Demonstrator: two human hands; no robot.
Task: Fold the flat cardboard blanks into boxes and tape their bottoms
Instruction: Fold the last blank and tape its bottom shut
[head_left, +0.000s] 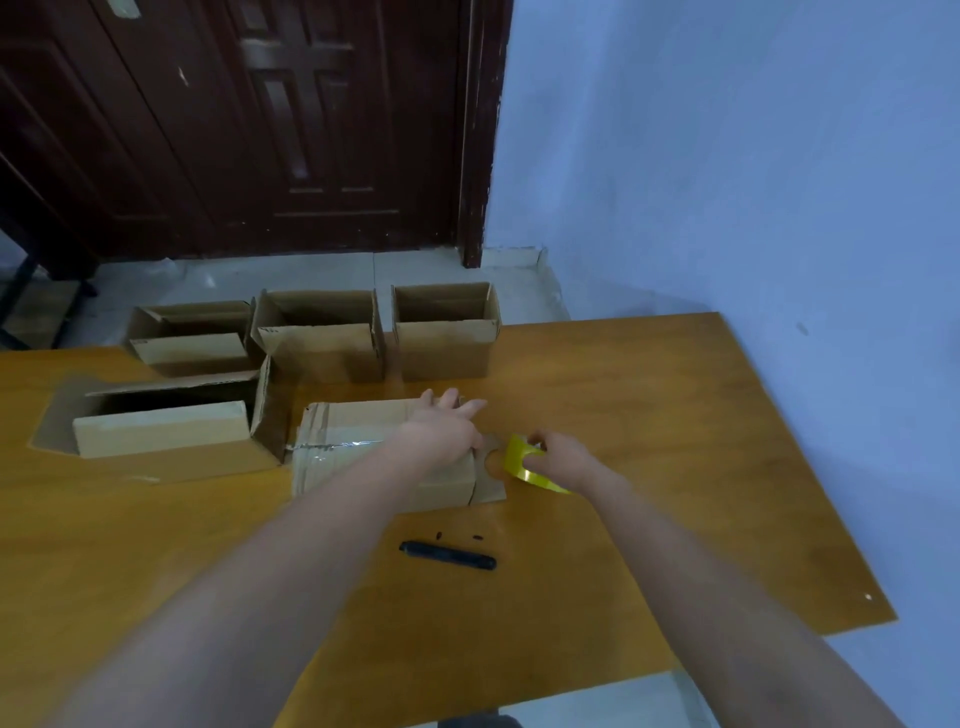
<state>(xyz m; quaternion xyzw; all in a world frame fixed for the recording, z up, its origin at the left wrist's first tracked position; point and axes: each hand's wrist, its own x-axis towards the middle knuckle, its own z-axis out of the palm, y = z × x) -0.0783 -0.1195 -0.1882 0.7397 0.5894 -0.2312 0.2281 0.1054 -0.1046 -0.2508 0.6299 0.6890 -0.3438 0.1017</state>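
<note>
A cardboard box (353, 457) lies bottom up on the wooden table (649, 415), with clear tape running across its seam. My left hand (447, 423) presses flat on the box's right end, fingers spread. My right hand (563, 457) grips a yellow tape roll (524, 462) just off the box's right edge, beside a side flap with a round cut-out (491, 475).
Three folded boxes (447, 332) stand open along the table's far edge. Another open box (166, 421) lies at the left. A black knife or pen (449, 556) lies near the front. A dark wooden door (260, 130) and a blue wall stand behind.
</note>
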